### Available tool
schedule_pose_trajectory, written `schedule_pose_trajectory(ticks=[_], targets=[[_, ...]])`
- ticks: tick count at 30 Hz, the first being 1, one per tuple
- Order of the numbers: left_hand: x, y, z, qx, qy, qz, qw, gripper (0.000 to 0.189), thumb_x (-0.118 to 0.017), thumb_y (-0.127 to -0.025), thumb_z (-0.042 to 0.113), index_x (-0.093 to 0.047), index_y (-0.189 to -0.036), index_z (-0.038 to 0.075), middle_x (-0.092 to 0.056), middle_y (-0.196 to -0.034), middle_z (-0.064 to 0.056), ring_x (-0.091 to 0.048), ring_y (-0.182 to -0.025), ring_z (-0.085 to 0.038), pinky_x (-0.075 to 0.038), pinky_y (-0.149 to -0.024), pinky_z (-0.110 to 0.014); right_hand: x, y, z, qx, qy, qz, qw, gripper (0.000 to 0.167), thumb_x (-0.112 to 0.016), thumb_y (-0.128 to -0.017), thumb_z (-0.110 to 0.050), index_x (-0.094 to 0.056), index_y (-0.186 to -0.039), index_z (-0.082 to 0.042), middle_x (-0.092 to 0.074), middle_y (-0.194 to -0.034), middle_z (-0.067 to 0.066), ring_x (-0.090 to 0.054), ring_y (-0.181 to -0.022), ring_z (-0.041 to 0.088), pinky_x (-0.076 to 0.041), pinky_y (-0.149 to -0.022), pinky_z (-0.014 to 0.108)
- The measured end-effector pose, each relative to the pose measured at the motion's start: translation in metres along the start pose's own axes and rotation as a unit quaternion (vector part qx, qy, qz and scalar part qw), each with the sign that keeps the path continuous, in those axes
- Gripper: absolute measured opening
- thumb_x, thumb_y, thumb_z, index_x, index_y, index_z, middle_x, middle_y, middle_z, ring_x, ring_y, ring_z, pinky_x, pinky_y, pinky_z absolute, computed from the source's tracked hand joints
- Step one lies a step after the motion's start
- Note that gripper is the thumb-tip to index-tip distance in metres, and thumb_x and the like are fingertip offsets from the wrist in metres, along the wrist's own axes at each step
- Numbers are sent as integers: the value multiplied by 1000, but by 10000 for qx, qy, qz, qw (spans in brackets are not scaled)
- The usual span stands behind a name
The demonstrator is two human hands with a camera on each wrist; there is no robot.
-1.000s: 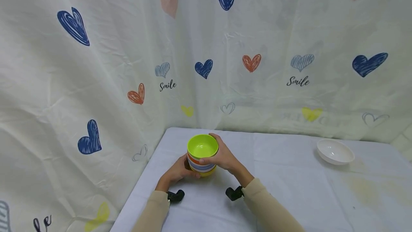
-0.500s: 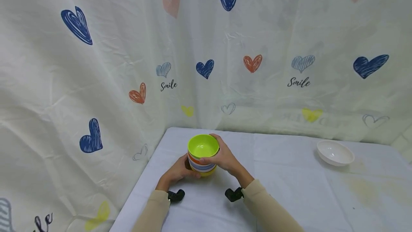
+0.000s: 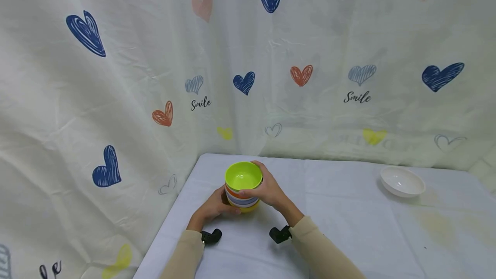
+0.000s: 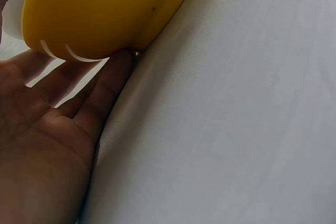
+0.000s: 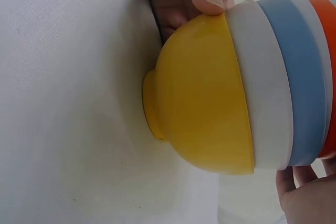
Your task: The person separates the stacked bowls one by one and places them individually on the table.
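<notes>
- Left hand [image 3: 213, 205] curls round the bowl stack [image 3: 241, 186] low on its left, thumb in front.
- Right hand [image 3: 270, 189] grips the stack's upper right, thumb forward.

Bowl stack [image 3: 242, 181] on table [image 3: 348, 227], dish [image 3: 403, 182] right

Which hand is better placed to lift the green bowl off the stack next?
Probably the right hand: it holds the stack high, by the green bowl, while the left hand holds low, at the yellow bowl.
</notes>
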State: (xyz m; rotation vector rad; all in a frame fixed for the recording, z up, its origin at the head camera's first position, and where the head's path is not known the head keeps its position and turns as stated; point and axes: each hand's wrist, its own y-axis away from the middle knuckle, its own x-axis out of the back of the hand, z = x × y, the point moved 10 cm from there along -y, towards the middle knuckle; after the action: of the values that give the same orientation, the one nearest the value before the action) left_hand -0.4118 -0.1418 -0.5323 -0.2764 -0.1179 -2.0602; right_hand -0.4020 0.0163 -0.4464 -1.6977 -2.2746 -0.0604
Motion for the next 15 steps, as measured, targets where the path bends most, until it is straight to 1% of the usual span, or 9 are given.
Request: schedule_pose_trajectory(ticks=[2,6,10,12,15], targets=[[0,0,-1,-7,-13,-10,10000,86,-90,-76,10,-45,-148,27,-58,-142,-2,-55,-130,-22,-43,-113,-33,0,0,-1,40,15,35,10000,105,-93,-73,-35,-32,-157,-19,-56,-141,2,-58,-124,25,-51,-107,50],[1,-1,-5,29,-53,-3,10000,89,-91,-76,11,-44,-148,30,-57,-144,0,-54,-131,-20,-42,-115,-35,0,1,-3,167,15,64,9998,103,-94,-72,-33,-34,-155,-23,-55,-141,1,-58,-124,25,-52,-106,49],[1,-2,-4,-30,-107,-29,9999,88,-91,-77,13,-43,-150,29,-57,-144,-1,-53,-132,-21,-41,-117,-39,2,0,-7,351,107,182,9992,101,-94,-72,-33,-35,-153,-24,-54,-141,1,-58,-124,24,-52,-105,48],[1,-1,-3,-57,-114,-42,9999,87,-90,-77,14,-43,-149,28,-57,-144,-2,-53,-133,-22,-40,-117,-39,2,-1,-9,445,144,244,9986,101,-94,-72,-34,-35,-154,-22,-53,-141,2,-58,-124,24,-53,-105,48],[0,0,-2,-44,-89,-36,9999,85,-90,-77,12,-45,-148,28,-58,-143,-1,-54,-131,-21,-41,-116,-36,3,0,-11,516,143,294,9981,101,-94,-72,-34,-35,-154,-22,-53,-141,2,-58,-124,24,-53,-105,48]])
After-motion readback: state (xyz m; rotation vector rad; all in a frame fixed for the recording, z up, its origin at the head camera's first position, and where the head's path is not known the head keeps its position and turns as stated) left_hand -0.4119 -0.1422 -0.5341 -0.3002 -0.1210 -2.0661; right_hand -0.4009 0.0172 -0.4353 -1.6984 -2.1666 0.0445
